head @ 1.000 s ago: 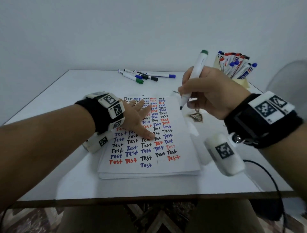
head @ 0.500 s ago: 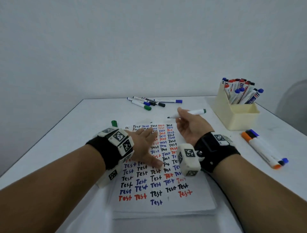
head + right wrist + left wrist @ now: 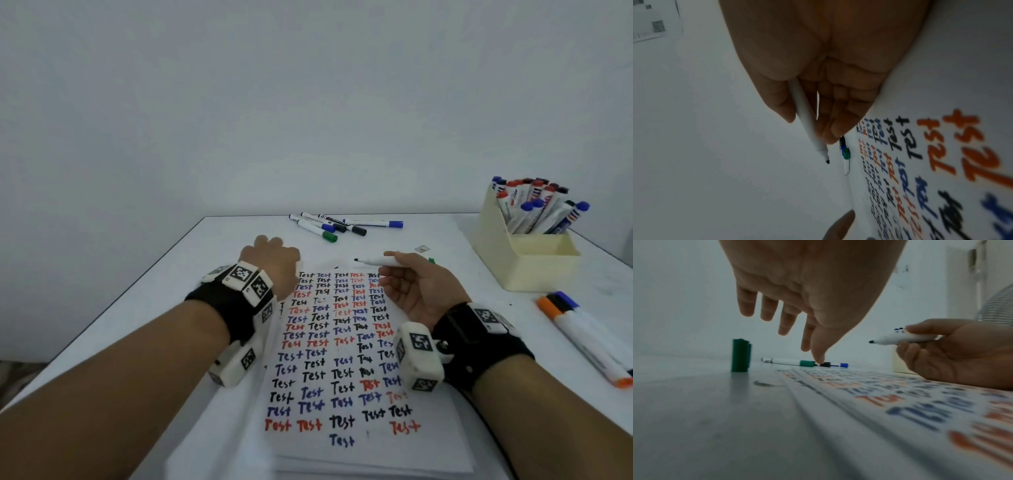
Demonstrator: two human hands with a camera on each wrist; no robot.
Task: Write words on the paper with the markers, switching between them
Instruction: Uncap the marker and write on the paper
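A stack of white paper [image 3: 346, 359] covered with rows of "Test" in black, blue and red lies in the middle of the table. My right hand [image 3: 411, 287], palm up over the paper's top right corner, pinches an uncapped white marker [image 3: 383, 262] with its dark tip pointing left; the right wrist view shows this marker [image 3: 805, 116] between thumb and fingers. My left hand [image 3: 270, 258] hovers past the paper's top left corner, fingers [image 3: 785, 326] hanging straight and holding nothing. A green cap [image 3: 741, 357] stands upright on the table just left of those fingers; the hand hides it in the head view.
Several thin markers [image 3: 342, 228] lie at the table's back edge. A cream box [image 3: 524, 263] full of markers stands at the right. Thick markers [image 3: 582, 342] lie near the right edge. The table [image 3: 154, 301] ends close on the left.
My left hand lifted off the paper and moved forward to its top left corner. My right hand came down and turned the marker level, tip pointing left. The view tilted up.
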